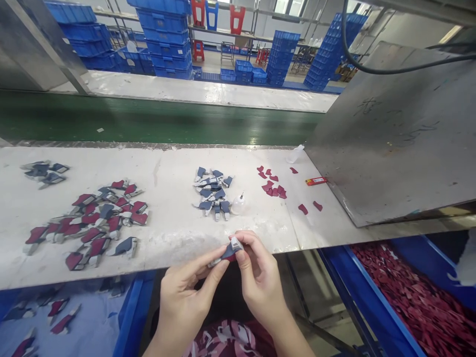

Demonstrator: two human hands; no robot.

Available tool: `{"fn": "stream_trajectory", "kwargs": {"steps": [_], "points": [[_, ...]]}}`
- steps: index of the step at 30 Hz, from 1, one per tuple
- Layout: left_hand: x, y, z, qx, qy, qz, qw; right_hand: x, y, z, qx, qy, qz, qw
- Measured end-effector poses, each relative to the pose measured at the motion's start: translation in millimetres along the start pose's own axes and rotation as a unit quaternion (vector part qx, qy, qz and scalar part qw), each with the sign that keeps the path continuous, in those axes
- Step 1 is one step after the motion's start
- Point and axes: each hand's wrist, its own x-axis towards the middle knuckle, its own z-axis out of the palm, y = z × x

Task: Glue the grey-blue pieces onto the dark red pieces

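Note:
Between my two hands is a small grey, dark-blue and red plastic part, held at the front edge of the white bench. My left hand pinches its left end, and my right hand grips its pale right end. Beyond them lies a cluster of similar blue-and-grey parts. Beside it stands a small clear bottle with a dark thin tip. Loose dark-red pieces are scattered to the right. On the left is a pile of red-and-grey parts.
A blue bin full of dark-red pieces stands lower right; another blue bin with finished-looking parts is lower left. A metal panel bounds the bench on the right. A green conveyor belt runs behind. A red-and-yellow packet lies near the panel.

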Motion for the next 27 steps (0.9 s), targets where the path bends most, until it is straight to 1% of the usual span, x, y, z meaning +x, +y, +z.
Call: {"fn": "stream_trajectory", "kwargs": {"steps": [4, 10, 12, 14, 16, 20, 22, 25, 27], "points": [[-1.4, 2.0, 1.5, -0.019, 0.016, -0.017, 1.000, -0.1, 2.8, 1.7, -0.004, 0.002, -0.007, 1.000], [-2.3, 7.0, 2.1, -0.026, 0.035, -0.062, 0.997, 5.3, 5.1, -8.4, 0.004, -0.046, -0.015, 0.999], [-2.5, 5.0, 1.9, -0.025, 0.034, -0.063, 0.997, 5.6, 6.4, -9.8, -0.013, -0.055, -0.022, 0.998], [-2.7, 0.5, 1.5, -0.013, 0.021, -0.041, 0.999, 4.7, 7.8, -8.1, -0.036, -0.054, -0.024, 0.998], [-2.9, -5.2, 1.3, 0.018, 0.005, 0.004, 1.000, 3.0, 9.1, -3.7, -0.050, -0.043, -0.010, 0.998], [0.9, -15.6, 0.1, 0.119, -0.004, 0.119, 0.986, 0.5, 12.9, 6.2, -0.044, -0.020, 0.046, 0.998], [5.6, -19.8, -2.4, 0.152, -0.030, 0.155, 0.976, 1.4, 15.4, 8.6, -0.027, -0.014, 0.080, 0.996], [12.7, -24.9, -7.8, 0.169, -0.070, 0.167, 0.969, 6.6, 18.0, 8.1, 0.032, -0.027, 0.140, 0.989], [15.5, -27.2, -10.4, 0.172, -0.073, 0.157, 0.970, 11.6, 17.5, 6.3, 0.082, -0.054, 0.175, 0.980]]}}
